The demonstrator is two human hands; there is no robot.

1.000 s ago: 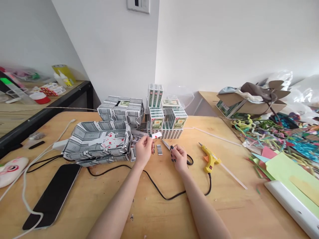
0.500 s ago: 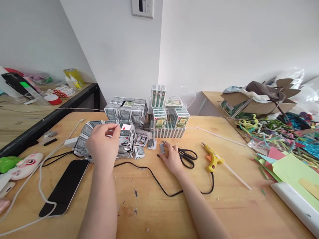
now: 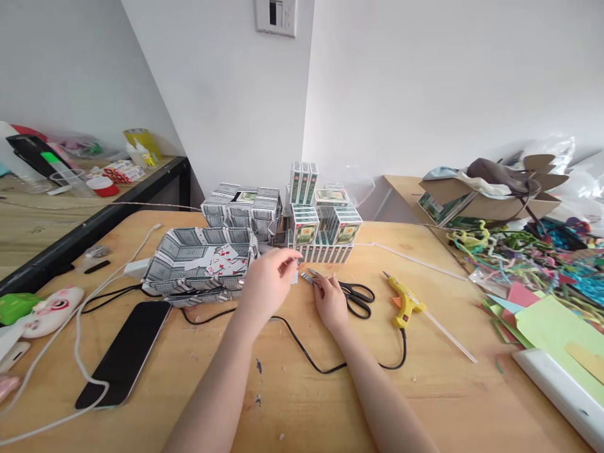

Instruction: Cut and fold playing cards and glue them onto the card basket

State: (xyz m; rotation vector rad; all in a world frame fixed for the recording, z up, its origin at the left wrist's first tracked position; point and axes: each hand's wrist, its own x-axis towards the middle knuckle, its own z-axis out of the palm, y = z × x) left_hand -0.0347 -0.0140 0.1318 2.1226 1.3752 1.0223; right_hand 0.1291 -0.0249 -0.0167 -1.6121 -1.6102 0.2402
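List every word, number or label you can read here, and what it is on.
Nothing reads clearly.
Card boxes: green labels, print too small.
Face-up cards in the card tray: red pips, corner numbers blurred.
Card scrap at the right hand: back pattern only.
Small boxes on the side table: red print, blurred.
Wall panel: no lettering visible.

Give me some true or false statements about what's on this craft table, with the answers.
1. The glue gun is yellow. True.
2. The scissors lie left of the card tray. False: they lie to its right, beside the right hand.
3. A dark phone lies flat on the table. True.
4. The right hand grips the glue gun. False: the glue gun lies apart on the table, untouched.
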